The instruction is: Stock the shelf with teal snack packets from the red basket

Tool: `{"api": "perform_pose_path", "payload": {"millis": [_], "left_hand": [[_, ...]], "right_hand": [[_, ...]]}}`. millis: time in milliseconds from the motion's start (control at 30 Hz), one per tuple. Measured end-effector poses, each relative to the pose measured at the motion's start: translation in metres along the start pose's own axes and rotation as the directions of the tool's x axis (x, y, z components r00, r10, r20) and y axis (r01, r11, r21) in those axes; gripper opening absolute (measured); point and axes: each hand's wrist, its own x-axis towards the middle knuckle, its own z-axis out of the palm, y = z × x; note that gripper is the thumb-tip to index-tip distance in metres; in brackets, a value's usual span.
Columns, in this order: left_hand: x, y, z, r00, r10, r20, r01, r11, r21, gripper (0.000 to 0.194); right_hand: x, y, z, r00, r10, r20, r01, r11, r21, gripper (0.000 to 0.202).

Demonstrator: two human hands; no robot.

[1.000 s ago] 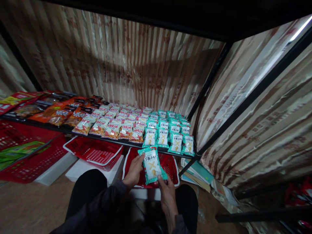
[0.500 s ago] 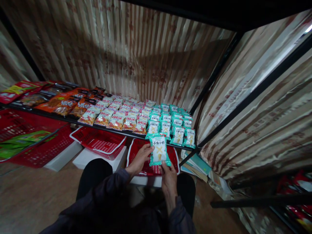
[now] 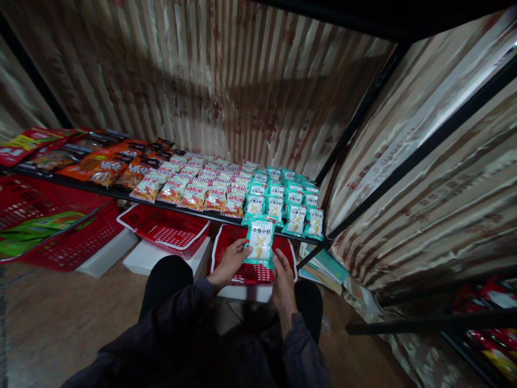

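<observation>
A teal-and-white snack bag (image 3: 260, 243) is held upright over a red basket (image 3: 286, 262), its printed front facing me. My left hand (image 3: 231, 260) grips the bag's left edge between thumb and fingers. At its lower right edge is my right hand (image 3: 283, 278), with the fingertips against the bag. Just beyond stand rows of matching teal bags (image 3: 297, 218) on the right end of a black shelf (image 3: 194, 213). Red-and-white snack bags (image 3: 194, 193) lie in rows to their left.
Orange snack bags (image 3: 107, 170) and a red packet (image 3: 28, 143) fill the shelf's left part. Below are another red basket (image 3: 169, 229) and a larger one (image 3: 60, 253) with green packets. Black posts and bars (image 3: 424, 145) cross the right side, before striped curtains (image 3: 242, 81).
The held bag has turned slightly and moved a little up and left. My right hand has shifted from the bag's bottom edge to its right side.
</observation>
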Motion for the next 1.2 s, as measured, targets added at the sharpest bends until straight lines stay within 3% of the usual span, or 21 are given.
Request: {"api": "perform_pose_path", "payload": {"millis": [133, 300, 500, 667, 1000, 1200], "left_hand": [[0.001, -0.003, -0.007, 0.999, 0.031, 0.04, -0.034, 0.996, 0.084, 0.05], [0.005, -0.013, -0.015, 0.99, 0.051, 0.135, -0.078, 0.977, 0.2, 0.048], [0.001, -0.017, -0.022, 0.991, 0.074, 0.112, -0.1, 0.965, 0.242, 0.049], [-0.008, -0.013, -0.02, 0.99, 0.059, 0.128, -0.08, 0.984, 0.162, 0.055], [-0.014, -0.015, -0.012, 0.999, 0.032, 0.015, -0.033, 0.999, 0.042, 0.053], [-0.015, -0.017, -0.012, 0.997, 0.059, -0.055, -0.055, 0.996, 0.069, 0.047]], "right_hand": [[0.013, -0.023, 0.004, 0.995, -0.057, 0.083, 0.057, 0.998, 0.001, 0.056], [0.032, -0.04, 0.014, 0.982, -0.068, 0.174, 0.056, 0.996, 0.076, 0.041], [0.041, -0.039, 0.019, 0.999, -0.031, 0.034, 0.027, 0.994, 0.106, 0.033], [0.042, -0.042, 0.023, 0.995, -0.004, -0.103, 0.023, 0.983, 0.18, 0.033], [0.043, -0.041, 0.026, 0.996, 0.011, -0.086, 0.009, 0.975, 0.224, 0.03], [0.044, -0.038, 0.022, 0.999, 0.01, -0.047, -0.002, 0.985, 0.172, 0.035]]}}
